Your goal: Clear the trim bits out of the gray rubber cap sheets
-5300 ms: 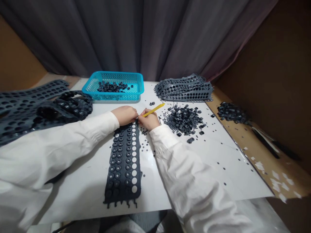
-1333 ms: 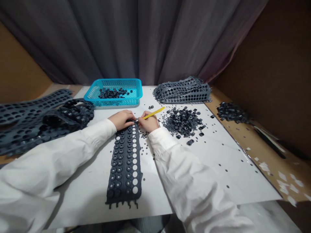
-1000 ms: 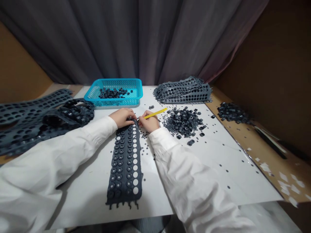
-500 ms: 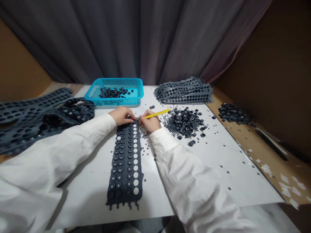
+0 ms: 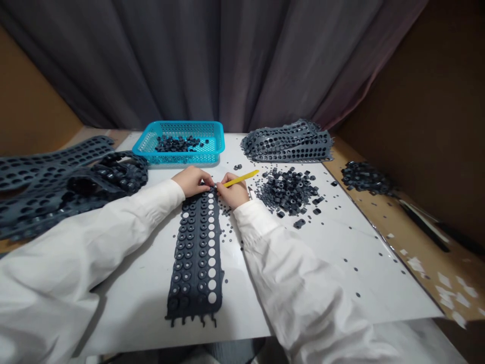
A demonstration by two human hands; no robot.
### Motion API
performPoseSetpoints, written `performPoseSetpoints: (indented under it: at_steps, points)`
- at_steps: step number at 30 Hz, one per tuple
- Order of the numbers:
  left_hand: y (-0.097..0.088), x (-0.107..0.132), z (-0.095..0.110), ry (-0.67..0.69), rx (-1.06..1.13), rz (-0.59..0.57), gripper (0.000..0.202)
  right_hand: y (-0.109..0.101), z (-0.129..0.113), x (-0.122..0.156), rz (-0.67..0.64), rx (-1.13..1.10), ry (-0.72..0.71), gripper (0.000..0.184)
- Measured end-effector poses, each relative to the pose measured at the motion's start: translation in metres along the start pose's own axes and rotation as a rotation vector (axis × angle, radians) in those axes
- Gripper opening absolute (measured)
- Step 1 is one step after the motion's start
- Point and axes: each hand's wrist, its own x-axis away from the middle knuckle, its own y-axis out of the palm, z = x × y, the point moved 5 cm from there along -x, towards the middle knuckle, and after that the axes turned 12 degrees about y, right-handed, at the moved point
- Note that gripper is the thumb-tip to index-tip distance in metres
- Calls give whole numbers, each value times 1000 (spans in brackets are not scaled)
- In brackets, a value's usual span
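Note:
A dark rubber strip [image 5: 197, 242] lies lengthwise on the white sheet. Ring-shaped pieces stand in most of its rows, while the right-hand row shows open white holes. At the strip's far end my left hand [image 5: 192, 181] is closed, thumb and fingertips pinching the edge. My right hand [image 5: 234, 192] grips a slim yellow pen-like tool [image 5: 242, 178], its tip pointing left at the strip's far right corner. Fingers hide the tip and the exact spot it touches. Just right of that hand is a heap of small black rubber pieces [image 5: 290, 189] with tiny round discs scattered around it.
A blue basket [image 5: 182, 160] holding black pieces stands at the back. Stacked perforated strips [image 5: 288, 141] lie back right, and more perforated rubber [image 5: 49, 177] is piled at left. Another black heap [image 5: 366, 177] and dark sticks [image 5: 424, 225] lie on the brown right edge.
The yellow tool has shifted slightly left and down in my right hand's grip. My left hand has moved a touch to the right. The strip lies where it was.

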Motion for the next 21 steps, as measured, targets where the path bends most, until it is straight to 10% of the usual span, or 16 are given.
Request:
performPoseSetpoints:
  at_steps: [21]
  points:
    - [1,-7,9,23,-172,-74,22,-2,2,0,-39,-62,82,17]
